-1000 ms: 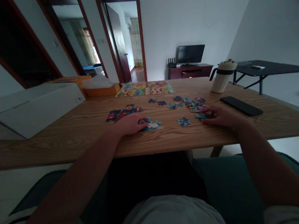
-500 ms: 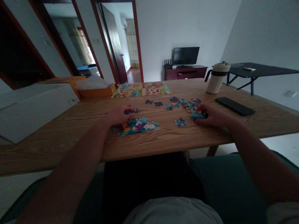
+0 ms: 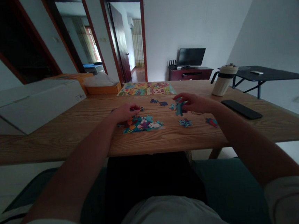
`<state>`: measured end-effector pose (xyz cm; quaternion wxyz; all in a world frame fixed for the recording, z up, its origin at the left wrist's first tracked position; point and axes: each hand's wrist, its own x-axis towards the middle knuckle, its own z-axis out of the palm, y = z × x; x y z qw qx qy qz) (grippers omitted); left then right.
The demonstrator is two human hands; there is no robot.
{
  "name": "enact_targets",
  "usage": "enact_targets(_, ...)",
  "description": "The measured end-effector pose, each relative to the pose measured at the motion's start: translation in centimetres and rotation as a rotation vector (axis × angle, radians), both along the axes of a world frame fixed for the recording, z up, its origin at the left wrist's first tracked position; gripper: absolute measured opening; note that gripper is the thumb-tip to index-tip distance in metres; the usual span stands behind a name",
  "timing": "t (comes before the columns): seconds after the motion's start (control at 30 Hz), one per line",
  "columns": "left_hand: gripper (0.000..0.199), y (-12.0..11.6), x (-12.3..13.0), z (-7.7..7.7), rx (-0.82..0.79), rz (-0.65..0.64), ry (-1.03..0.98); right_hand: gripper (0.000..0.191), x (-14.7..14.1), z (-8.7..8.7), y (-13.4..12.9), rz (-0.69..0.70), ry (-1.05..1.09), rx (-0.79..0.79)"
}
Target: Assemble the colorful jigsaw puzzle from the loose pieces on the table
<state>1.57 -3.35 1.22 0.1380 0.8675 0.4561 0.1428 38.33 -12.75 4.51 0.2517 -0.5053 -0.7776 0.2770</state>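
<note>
My right hand (image 3: 194, 103) is closed on a teal puzzle piece (image 3: 179, 109), held between thumb and fingers just above the table and over other pieces. My left hand (image 3: 125, 113) rests at the upper left of a partly joined puzzle (image 3: 146, 123), which shows white rabbits and orange flowers. Its fingers are curled; a dark patch shows between them, too dim to make out. A small piece (image 3: 142, 109) lies by its fingertips. A blue patterned piece (image 3: 185, 122) and a piece with red on it (image 3: 212, 122) lie near the front, below my right hand.
Two dark pieces (image 3: 163, 103) lie between the hands. A colourful picture sheet (image 3: 147, 88) lies at the back. On the left stand a white box (image 3: 44, 103) and an orange tray (image 3: 103, 90). To the right are a cream jug (image 3: 222, 83) and a black phone-like slab (image 3: 241, 109).
My right hand has lifted a teal piece and moved left and away from me, uncovering a piece with red. My left hand stays by the joined puzzle. The view has shifted slightly.
</note>
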Motion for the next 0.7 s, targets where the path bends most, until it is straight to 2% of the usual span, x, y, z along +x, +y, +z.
enact_targets(0.13, 0.038, -0.1, 0.0, -0.2, -0.004, -0.003, -0.024, 0.046, -5.0, -0.3, 2.6, 0.047, 0.017, 0.047)
enact_targets(0.27, 0.038, -0.4, 0.0, -0.3, -0.007, -0.031, -0.036, 0.032, -8.1, -2.8, 4.7, 0.066, 0.032, 0.071)
enact_targets(0.47, 0.038, -1.5, 0.9, -0.3, -0.056, -0.049, -0.007, 0.019, -8.2, -6.3, 5.8, 0.047, 0.046, 0.039)
enact_targets(0.57, 0.038, -1.9, 1.5, -0.4, -0.027, -0.068, 0.012, 0.018, -8.2, -7.1, 6.1, 0.040, 0.086, 0.090)
enact_targets(0.7, 0.040, -2.2, 2.2, -0.7, 0.045, -0.164, 0.032, 0.019, -8.8, -7.6, 6.2, 0.050, 0.047, 0.151)
